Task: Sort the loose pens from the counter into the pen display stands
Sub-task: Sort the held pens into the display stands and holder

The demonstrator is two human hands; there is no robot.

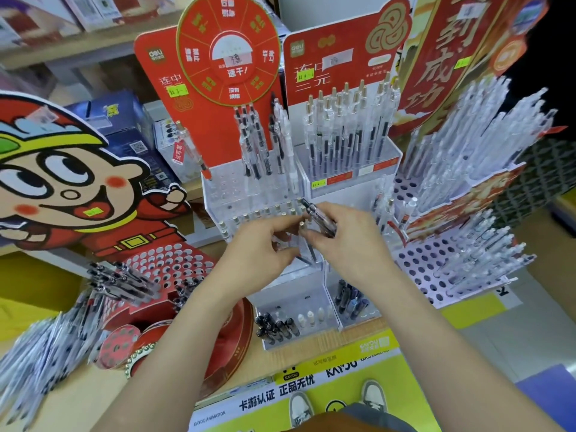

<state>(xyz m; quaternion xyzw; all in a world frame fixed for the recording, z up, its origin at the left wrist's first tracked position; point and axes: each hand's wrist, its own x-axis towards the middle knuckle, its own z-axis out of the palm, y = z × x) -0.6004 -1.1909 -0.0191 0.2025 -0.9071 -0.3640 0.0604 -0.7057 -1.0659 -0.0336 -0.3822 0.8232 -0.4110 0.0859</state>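
A person's right hand (339,235) grips a clear pen (314,213) in curled fingers above the clear acrylic stand (218,194). The pen lies on a diagonal, its dark end pointing up and left, away from the person, while its other end is buried in the hand. The left hand (258,247) meets it from the left, fingers curled near a gold cap; whether they pinch anything cannot be told. Gold-capped pens (265,212) line the stand just beyond the fingers. Loose pens (46,347) lie heaped on the table (93,397) at far left, and a white perforated stand (417,263) sits to the right.
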